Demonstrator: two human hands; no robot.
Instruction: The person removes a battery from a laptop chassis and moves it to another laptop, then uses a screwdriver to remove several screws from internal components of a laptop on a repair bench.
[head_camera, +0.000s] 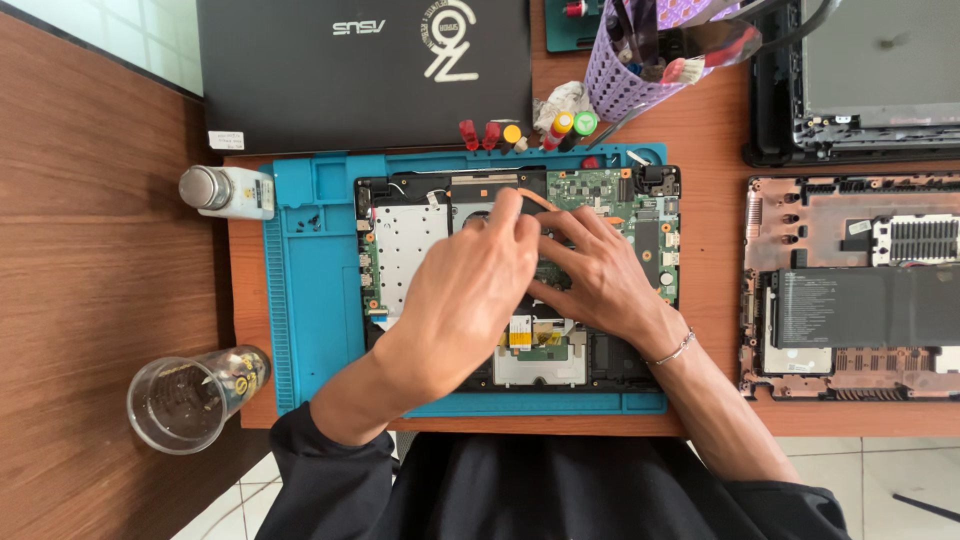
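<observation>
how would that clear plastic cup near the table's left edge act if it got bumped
The clear plastic cup looks thin-walled and nearly empty, so it is probably light and would likely slide or tip at a small nudge. It appears to lie tilted at the desk's edge, so it might roll or drop off. Both hands, left hand and right hand, are over the opened laptop, away from it.

The opened laptop base lies on the work mat. Both hands, left hand and right hand, rest on it. Left of the mat stand a bottle and a cup; right lies a bottom cover.
</observation>
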